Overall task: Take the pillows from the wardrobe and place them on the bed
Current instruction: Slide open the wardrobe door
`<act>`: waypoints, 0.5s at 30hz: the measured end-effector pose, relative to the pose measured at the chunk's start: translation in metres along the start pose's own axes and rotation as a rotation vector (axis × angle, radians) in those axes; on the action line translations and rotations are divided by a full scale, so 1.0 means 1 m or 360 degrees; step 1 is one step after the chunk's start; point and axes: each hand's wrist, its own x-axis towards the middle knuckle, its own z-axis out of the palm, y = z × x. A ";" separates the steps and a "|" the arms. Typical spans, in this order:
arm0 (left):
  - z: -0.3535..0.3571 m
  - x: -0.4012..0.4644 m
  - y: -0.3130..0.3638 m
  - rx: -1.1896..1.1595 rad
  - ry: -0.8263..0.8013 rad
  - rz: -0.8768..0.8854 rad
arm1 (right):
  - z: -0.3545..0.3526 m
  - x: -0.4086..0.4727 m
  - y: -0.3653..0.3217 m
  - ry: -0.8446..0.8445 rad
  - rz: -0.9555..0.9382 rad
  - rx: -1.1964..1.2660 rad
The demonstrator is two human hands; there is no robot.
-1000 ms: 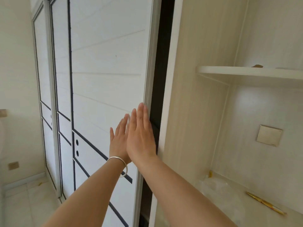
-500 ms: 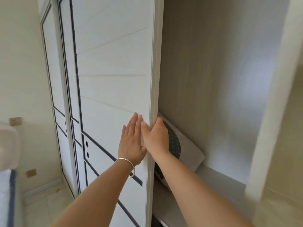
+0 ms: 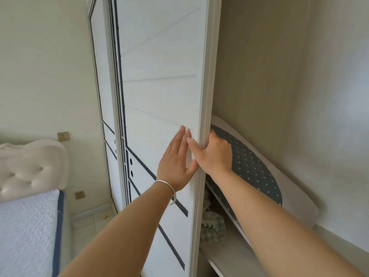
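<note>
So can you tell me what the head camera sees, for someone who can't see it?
Two hands push a white sliding wardrobe door: the left hand flat on it, the right hand gripping its edge. Inside leans a dotted pillow; a bed is at left.

1. A sliding door stands left of the open wardrobe compartment.
2. A pillow leans on the shelf inside.
3. The bed lies far left.
</note>
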 end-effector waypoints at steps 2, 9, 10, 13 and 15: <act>0.002 0.006 -0.015 0.0013 0.0034 -0.0022 | 0.014 0.011 -0.001 -0.0003 -0.0039 0.0011; 0.002 0.020 -0.055 0.0095 0.0055 -0.0088 | 0.054 0.036 -0.009 -0.0045 -0.0123 0.0026; 0.002 0.021 -0.060 0.0109 0.0046 -0.0105 | 0.058 0.038 -0.011 -0.0063 -0.0119 0.0021; 0.003 0.028 -0.070 0.0186 -0.0035 -0.0184 | 0.070 0.046 -0.017 -0.0101 -0.0106 0.0038; 0.006 0.033 -0.078 0.0220 -0.0089 -0.0234 | 0.080 0.051 -0.021 -0.0101 -0.0088 0.0046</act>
